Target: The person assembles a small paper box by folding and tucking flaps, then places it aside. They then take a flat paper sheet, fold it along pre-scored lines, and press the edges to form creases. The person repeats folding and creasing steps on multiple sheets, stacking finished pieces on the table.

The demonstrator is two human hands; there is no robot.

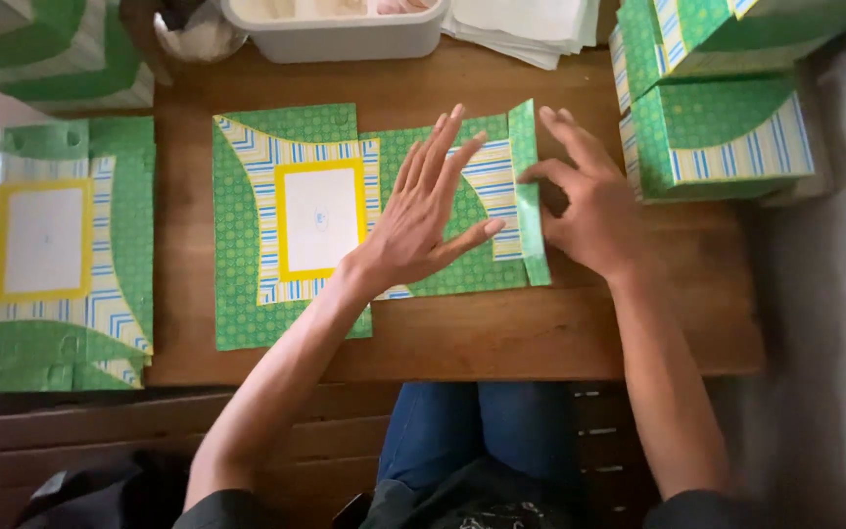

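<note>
A wooden table (540,333) fills the middle of the view. On it lies a flat green patterned paper sheet (291,211) with striped blue-and-yellow bands and a white panel framed in yellow. At the left edge rests a pile of like sheets (61,255); at the far right stands a stack of folded green pieces (717,127). A white plastic tub (335,34) sits at the far edge, with a pile of white paper (526,24) just to its right.

The left hand (428,216) lies open and flat, fingers spread, pressing down on the right half of the sheet. The right hand (585,201) is loosely open, its fingertips touching the narrow flap (529,196) folded up along the sheet's right edge, not gripping it.
</note>
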